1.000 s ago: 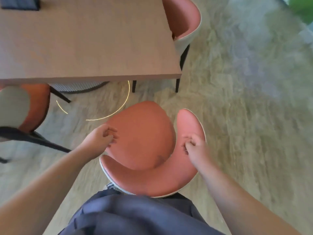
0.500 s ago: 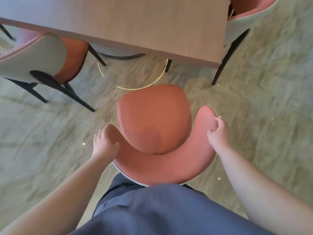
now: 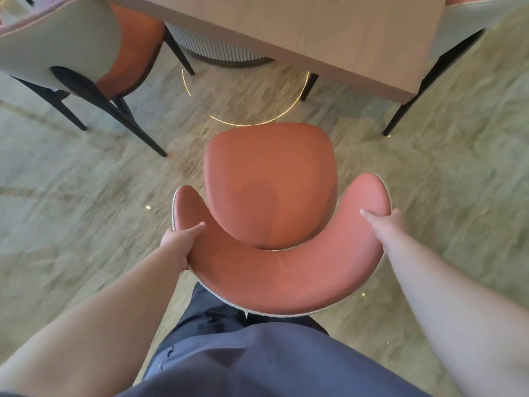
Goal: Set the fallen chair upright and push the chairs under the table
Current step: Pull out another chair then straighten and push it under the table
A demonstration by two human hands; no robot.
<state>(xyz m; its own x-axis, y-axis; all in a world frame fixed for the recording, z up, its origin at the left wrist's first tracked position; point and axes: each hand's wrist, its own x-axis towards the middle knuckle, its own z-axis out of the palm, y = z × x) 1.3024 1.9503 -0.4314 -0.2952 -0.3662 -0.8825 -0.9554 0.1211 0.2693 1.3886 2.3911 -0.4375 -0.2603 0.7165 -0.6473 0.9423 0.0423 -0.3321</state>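
your grips slid onto the chair (image 3: 269, 181) back's tips. short of the table (image 3: 329, 38), nothing blocks it. left hand (image 3: 180, 242) and right hand (image 3: 383, 222) are clamped on it.

You had soft, even daylight, faint shadows under the chair (image 3: 269, 184), a bright arc and small glints reflected on the glossy floor (image 3: 86, 213), slight motion blur there, wide-angle bending at the edges, forearms soft up close.

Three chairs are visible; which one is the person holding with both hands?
The middle chair, nearest the person: the left hand and right hand grip its curved backrest. The chairs at left and right are untouched.
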